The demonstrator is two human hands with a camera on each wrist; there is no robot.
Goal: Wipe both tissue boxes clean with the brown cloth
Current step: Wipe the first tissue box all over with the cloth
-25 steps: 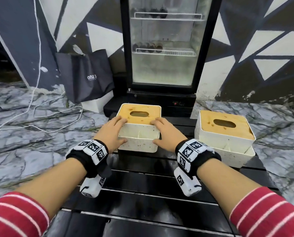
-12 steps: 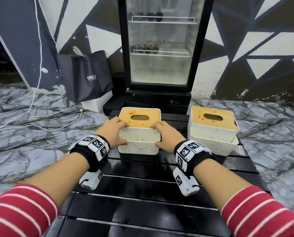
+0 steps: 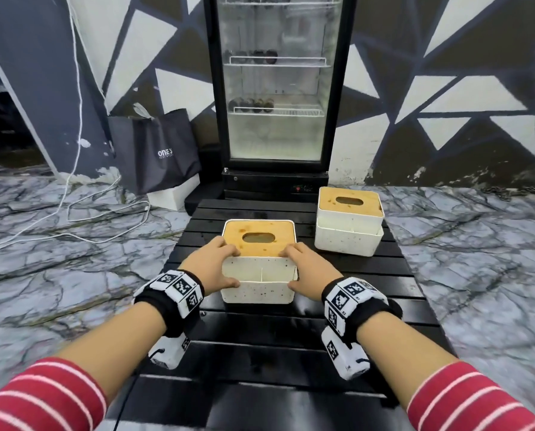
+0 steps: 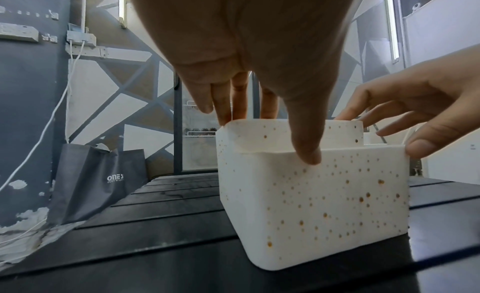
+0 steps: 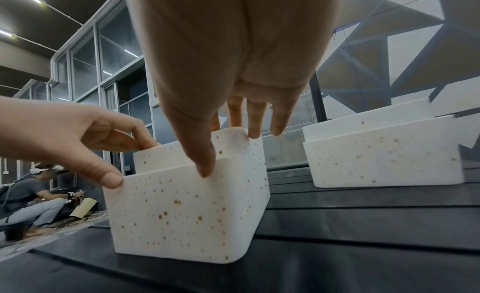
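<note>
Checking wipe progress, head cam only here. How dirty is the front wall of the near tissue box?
Observer: In the left wrist view, the near tissue box has brown-orange specks across the whole front wall, corner to corner.
Operator: Where are the thumbs?
Observer: The left hand sets its thumb tip on the front wall just under the rim. The right hand does the same at the other corner.
Operator: Far box any cleaner?
Observer: No. In the right wrist view, the far tissue box has specks on the side facing the hands too.
</note>
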